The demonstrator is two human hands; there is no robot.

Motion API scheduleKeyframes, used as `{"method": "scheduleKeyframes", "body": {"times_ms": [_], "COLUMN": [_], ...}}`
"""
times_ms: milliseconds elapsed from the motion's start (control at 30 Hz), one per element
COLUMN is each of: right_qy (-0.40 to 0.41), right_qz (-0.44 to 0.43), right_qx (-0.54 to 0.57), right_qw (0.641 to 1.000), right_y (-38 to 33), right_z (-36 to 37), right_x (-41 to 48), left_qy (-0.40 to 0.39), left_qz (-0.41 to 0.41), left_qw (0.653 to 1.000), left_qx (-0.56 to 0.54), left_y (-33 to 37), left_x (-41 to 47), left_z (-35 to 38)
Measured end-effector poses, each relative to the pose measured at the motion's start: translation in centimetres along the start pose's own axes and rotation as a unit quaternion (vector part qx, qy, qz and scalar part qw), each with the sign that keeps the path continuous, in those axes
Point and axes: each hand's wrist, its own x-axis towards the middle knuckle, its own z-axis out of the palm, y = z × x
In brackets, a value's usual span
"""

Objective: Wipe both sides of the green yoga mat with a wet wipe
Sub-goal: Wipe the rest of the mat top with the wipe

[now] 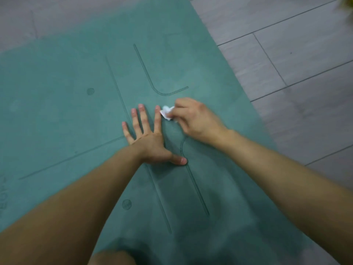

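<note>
The green yoga mat (pixel 76 115), lying on the grey floor (pixel 298 54), is being pressed by the left hand (pixel 147 139), its fingers spread wide and straight; a crumpled wet wipe (pixel 167 112) is being pinched in the right hand (pixel 196 120), seemingly against the mat, just beside the left forefinger.

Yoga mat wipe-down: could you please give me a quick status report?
Left hand flat on green yoga mat, fingers spread. Right hand grips crumpled wet wipe, on mat beside left index finger. Nothing in the way in view.
</note>
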Motion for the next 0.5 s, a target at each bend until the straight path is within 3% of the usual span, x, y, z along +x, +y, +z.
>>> {"method": "scheduleKeyframes", "body": {"times_ms": [67, 200, 267, 400, 500], "right_qy": [0.046, 0.126, 0.109, 0.044, 0.11], "right_qz": [0.045, 0.227, 0.209, 0.055, 0.117], "right_qx": [-0.028, -0.114, -0.105, -0.023, -0.077], "right_qw": [0.998, 0.959, 0.966, 0.997, 0.984], "right_y": [3.5, 9.2, 6.4, -0.4, 3.2], "right_z": [-2.2, -5.9, -4.4, -1.4, -3.7], "right_x": [-0.5, 3.1, 2.5, -6.5, -6.5], "left_qy": [0.002, -0.002, -0.003, 0.004, 0.011], "left_qz": [0.003, 0.005, 0.003, -0.003, -0.003], "left_qw": [1.0, 1.0, 1.0, 1.0, 1.0], "left_qx": [-0.004, -0.008, -0.01, -0.003, -0.002], "left_y": [0.0, 0.2, 0.2, 0.2, 0.2], "left_x": [-0.1, -0.2, -0.3, -0.3, -0.3], "left_z": [0.1, -0.2, -0.3, -0.2, -0.1]}}
